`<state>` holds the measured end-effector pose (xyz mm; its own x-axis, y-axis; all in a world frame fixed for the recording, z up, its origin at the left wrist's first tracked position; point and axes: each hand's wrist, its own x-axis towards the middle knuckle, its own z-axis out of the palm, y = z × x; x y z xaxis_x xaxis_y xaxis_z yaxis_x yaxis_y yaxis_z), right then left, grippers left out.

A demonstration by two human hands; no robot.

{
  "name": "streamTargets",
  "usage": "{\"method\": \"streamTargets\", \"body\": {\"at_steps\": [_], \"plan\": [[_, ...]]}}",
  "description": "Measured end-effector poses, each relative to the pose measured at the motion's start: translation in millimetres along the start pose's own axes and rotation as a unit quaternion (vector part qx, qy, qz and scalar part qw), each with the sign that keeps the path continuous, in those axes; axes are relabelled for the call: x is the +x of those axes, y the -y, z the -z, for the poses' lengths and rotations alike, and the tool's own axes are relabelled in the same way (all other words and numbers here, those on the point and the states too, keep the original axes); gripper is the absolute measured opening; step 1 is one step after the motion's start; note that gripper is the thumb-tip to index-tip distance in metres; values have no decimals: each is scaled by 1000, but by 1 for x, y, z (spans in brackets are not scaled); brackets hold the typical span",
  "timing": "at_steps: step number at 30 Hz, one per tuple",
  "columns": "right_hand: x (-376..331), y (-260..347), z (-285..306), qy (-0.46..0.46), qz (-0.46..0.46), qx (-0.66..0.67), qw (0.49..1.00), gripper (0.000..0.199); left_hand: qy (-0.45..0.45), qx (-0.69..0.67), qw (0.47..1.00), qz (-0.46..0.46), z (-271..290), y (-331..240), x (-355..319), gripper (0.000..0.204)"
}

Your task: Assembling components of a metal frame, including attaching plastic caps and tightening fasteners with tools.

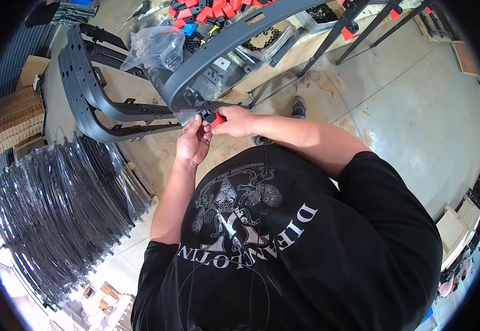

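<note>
Both hands meet at the bench's near corner around a small red and black plastic part point(216, 118). My right hand point(236, 122) comes from the right, its fingers closed on the red side. The fingertips of my left hand point(194, 139) pinch the part's black end from the left. Just beyond them is the end of a long curved black bar point(200, 65), which arcs across the bench toward the far right. A small black bracket point(193, 98) sits on the bar's end close to my fingers. The fingers hide some of the held part.
A clear plastic bag point(156, 47) lies left of the bar, near piled red and black parts point(211, 12). An open tray point(263, 43) holds small black pieces. Curved black frames point(92, 100) jut out at left. Wrapped black bars point(63, 204) are stacked lower left, below cardboard point(16, 118).
</note>
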<state>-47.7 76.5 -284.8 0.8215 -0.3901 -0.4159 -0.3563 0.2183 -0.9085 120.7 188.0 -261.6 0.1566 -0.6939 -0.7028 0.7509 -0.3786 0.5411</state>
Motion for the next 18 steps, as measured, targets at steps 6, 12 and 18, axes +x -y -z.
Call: {"method": "streamTargets", "body": {"at_steps": [6,12,18], "plan": [[-8,5,0,-9,-26,-15,1000,46,-64,211,972,-78,-18,0,2,33],[-19,28,-1,-27,-56,-113,992,44,-147,388,883,-220,-19,18,5,36],[-21,5,10,-163,-78,22,983,38,-159,680,623,-352,-49,-1,-41,29]]}}
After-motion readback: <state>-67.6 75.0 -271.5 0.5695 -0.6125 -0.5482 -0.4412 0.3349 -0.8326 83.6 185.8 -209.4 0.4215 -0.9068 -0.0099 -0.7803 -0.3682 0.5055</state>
